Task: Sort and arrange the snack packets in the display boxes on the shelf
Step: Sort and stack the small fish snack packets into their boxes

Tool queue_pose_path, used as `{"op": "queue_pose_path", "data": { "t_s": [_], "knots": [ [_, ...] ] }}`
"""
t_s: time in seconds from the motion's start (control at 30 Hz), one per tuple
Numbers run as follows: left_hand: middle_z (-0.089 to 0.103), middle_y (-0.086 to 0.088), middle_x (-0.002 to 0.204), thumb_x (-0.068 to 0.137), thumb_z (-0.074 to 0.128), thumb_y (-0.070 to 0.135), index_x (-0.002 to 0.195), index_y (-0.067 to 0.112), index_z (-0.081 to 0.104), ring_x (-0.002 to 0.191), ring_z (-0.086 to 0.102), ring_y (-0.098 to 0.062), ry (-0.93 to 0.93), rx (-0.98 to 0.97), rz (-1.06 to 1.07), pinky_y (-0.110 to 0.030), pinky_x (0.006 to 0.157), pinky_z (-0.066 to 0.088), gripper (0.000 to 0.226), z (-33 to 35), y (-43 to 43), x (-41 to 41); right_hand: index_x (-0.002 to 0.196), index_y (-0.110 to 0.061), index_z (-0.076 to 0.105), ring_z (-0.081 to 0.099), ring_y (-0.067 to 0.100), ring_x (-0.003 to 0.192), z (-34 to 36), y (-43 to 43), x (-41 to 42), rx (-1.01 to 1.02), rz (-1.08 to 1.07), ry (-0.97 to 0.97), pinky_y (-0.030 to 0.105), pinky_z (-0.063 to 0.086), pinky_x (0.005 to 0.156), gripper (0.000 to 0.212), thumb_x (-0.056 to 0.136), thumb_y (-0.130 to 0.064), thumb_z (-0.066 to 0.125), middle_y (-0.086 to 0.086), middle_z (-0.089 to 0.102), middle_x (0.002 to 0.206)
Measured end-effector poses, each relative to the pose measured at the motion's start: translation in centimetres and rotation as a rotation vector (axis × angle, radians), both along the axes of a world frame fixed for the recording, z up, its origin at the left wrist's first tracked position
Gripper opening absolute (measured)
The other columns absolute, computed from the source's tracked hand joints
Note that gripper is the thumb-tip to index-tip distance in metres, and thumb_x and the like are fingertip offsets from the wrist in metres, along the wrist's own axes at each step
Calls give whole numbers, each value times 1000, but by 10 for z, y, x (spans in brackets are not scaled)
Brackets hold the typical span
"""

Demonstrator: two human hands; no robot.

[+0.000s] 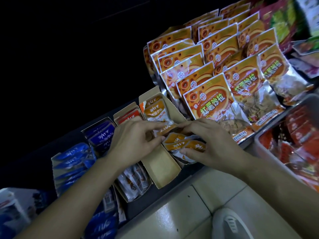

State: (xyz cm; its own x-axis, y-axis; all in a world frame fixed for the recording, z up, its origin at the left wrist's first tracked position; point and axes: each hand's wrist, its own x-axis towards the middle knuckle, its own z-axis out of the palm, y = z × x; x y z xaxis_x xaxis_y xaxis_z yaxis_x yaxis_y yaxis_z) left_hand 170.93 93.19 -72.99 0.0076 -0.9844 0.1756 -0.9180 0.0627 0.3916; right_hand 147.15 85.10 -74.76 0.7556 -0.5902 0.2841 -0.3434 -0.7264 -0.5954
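Glossy foil snack packets (177,144), matt cardboard display boxes (160,169), perhaps plastic tray (283,114).

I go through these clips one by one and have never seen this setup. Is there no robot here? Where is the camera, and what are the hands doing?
There is no robot. These are a person's bare hands, filmed by one wide-angle camera worn on the head and looking down, so both forearms enter from the bottom edge. The left hand and the right hand pinch one small orange packet between their fingertips, above an open cardboard display box. The right hand's thumb also holds a bunch of orange packets. Neighbouring boxes on the shelf hold red packets, blue packets and silvery packets. Large orange bags stand behind them.
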Motion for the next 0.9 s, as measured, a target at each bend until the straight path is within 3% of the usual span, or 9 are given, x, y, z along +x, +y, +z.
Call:
{"op": "queue_pose_path", "data": {
  "t_s": [0.07, 0.17, 0.33, 0.43, 0.63, 0.8, 0.9],
  "knots": [
    [74, 11, 112, 87, 69, 52, 128, 39, 67, 95, 63, -12, -75, -32, 32, -32, 72, 52, 43, 0, -4, -2, 108, -20, 65, 56, 13, 114, -1, 3, -4, -37, -3, 17, 41, 49, 91, 39, 84, -50, 69, -12, 60, 135],
    [76, 6, 96, 92, 71, 38, 120, 31, 73, 75, 63, -10, -76, -106, 90, -22, 60, 46, 29, 3, -13, -3, 105, -19, 65, 57, 13, 113, -3, 11, -9, -81, -8, 22, 34, 49, 92, 38, 87, -52, 66, -9, 58, 139],
    [76, 2, 107, 95, 67, 40, 120, 28, 73, 93, 69, -18, -117, -31, 138, -37, 74, 58, 28, 6, -30, -1, 106, -18, 65, 62, 17, 103, -4, 16, -10, -101, -11, 53, 37, 50, 87, 38, 89, -52, 64, -8, 57, 141],
    [76, 0, 103, 97, 66, 32, 110, 24, 76, 91, 69, -19, -110, -23, 148, -38, 74, 59, 19, 9, -36, -4, 109, -18, 66, 61, 18, 101, -4, 16, -11, -103, -11, 60, 39, 51, 84, 40, 90, -52, 62, -9, 58, 139],
    [78, 1, 88, 94, 70, 25, 102, 19, 79, 73, 71, -18, 13, -361, 224, -37, 62, 59, 14, 19, -37, 3, 113, -19, 66, 61, 19, 102, -6, 20, -12, -106, -11, 61, 40, 50, 83, 36, 90, -47, 66, -9, 62, 134],
    [70, 1, 104, 91, 72, 24, 108, 21, 70, 88, 66, -20, -229, -420, 184, -33, 56, 50, 17, 14, -32, 3, 113, -18, 67, 60, 16, 101, -5, 21, -13, -110, -11, 64, 35, 50, 84, 35, 90, -45, 67, -9, 61, 135],
    [69, -1, 98, 91, 71, 22, 102, 18, 74, 90, 56, -22, -361, -461, 74, -28, 59, 36, 12, 9, -30, 5, 114, -18, 67, 61, 18, 101, -6, 23, -14, -101, -4, 52, 34, 49, 85, 36, 91, -45, 65, -8, 61, 136]
  ]
}}
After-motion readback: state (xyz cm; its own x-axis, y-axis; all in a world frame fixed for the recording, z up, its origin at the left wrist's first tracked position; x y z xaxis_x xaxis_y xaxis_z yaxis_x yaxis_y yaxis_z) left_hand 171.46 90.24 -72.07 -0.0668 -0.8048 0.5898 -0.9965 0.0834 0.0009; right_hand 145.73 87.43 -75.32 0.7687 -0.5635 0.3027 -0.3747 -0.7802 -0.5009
